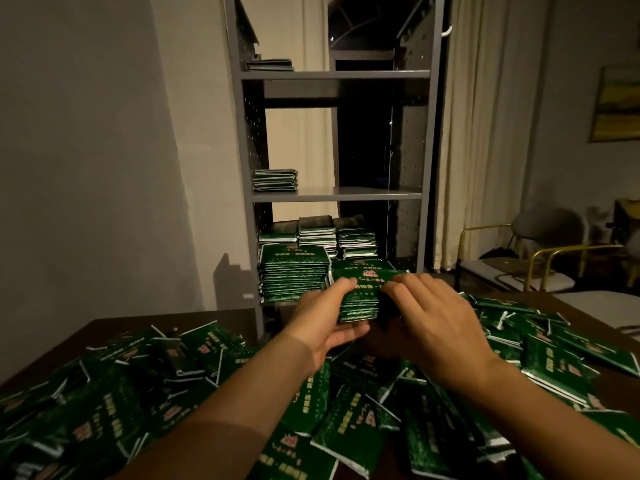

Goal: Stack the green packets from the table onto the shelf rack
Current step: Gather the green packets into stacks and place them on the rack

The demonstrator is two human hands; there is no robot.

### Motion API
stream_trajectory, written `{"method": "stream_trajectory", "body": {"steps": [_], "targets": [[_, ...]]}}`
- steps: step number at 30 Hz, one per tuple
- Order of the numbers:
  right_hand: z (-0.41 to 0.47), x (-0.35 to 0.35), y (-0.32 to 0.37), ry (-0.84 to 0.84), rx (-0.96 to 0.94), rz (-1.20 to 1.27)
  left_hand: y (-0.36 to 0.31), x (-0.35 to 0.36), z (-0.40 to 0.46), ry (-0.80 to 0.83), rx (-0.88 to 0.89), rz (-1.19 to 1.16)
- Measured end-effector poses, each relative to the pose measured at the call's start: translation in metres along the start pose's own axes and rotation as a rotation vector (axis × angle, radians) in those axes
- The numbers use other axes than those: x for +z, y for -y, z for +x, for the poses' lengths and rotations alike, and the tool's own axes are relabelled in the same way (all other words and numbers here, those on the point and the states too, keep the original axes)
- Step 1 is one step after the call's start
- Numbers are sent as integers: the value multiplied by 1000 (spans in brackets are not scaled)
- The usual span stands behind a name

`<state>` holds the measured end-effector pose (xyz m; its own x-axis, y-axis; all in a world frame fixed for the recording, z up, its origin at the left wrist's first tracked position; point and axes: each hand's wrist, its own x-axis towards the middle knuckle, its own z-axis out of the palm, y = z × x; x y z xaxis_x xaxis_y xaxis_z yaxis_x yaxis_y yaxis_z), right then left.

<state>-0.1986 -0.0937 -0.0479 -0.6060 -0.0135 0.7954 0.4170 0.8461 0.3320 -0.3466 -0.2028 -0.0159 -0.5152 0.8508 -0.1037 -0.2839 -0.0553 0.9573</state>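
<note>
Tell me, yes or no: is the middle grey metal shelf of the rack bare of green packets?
No: a small stack of green foil packets sits at the left end of the middle grey metal shelf.

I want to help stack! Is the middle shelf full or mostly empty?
Mostly empty. The middle shelf holds just one small stack of green packets at its left end; the rest is bare.

You see cream curtains [485,133] far right, a brass-framed chair [530,251] beneath, a painting [614,102] beyond.
</note>
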Motion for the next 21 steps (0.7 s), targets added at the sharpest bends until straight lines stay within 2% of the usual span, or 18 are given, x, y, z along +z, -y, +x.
{"method": "stream_trajectory", "body": {"steps": [3, 6, 8, 11, 13, 17, 21], "targets": [[4, 8, -4, -2, 4, -8, -3, -2, 8, 10, 17, 10], [11, 14, -16, -15, 92, -13, -7, -3, 15, 5, 49, 58], [17, 20, -24, -2, 174, -24, 0, -3, 20, -49, 132, 348], [27, 33, -29, 20, 207, -51, 17, -8, 29, -42, 399, 1041], [32, 42, -29, 42, 198, -58, 26, -10, 34, -9, 540, 1281], [42, 57, -30, 47, 172, -54, 30, -10, 40, -23, 628, 1436], [51, 64, -34, 55, 175, -65, 28, -15, 44, -54, 694, 1479]]}}
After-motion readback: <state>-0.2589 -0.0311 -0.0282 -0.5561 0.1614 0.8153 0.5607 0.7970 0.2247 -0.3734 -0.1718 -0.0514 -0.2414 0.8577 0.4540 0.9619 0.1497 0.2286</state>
